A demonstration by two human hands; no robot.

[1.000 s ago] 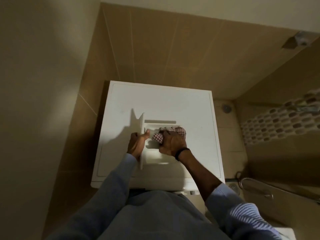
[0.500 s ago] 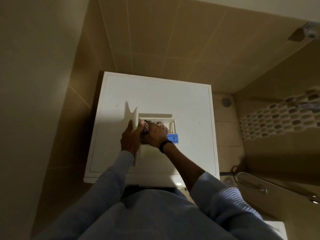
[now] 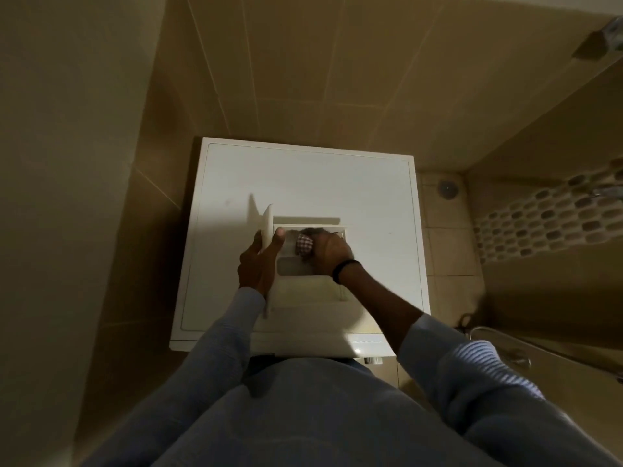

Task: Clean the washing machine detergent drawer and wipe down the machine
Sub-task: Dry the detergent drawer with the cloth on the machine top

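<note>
The white detergent drawer (image 3: 303, 291) lies on top of the white washing machine (image 3: 303, 183), its front panel standing on edge at the left. My left hand (image 3: 258, 264) grips that front panel, thumb on the inner side. Inside the drawer's far compartment, my right hand (image 3: 332, 252) holds a bunched red-and-white checked cloth (image 3: 304, 246). A dark band sits on my right wrist. The fingers of the right hand are partly hidden behind the cloth.
Tan tiled walls close in on the left and behind the machine. A floor drain (image 3: 447, 188) lies to the right on the tiled floor. A mosaic strip (image 3: 546, 217) runs along the right wall, with a metal rail (image 3: 505, 348) lower right.
The right hand with the cloth has shifted from the drawer's left end back toward the middle of the far compartment. The blue insert seen half a second ago is now covered.
</note>
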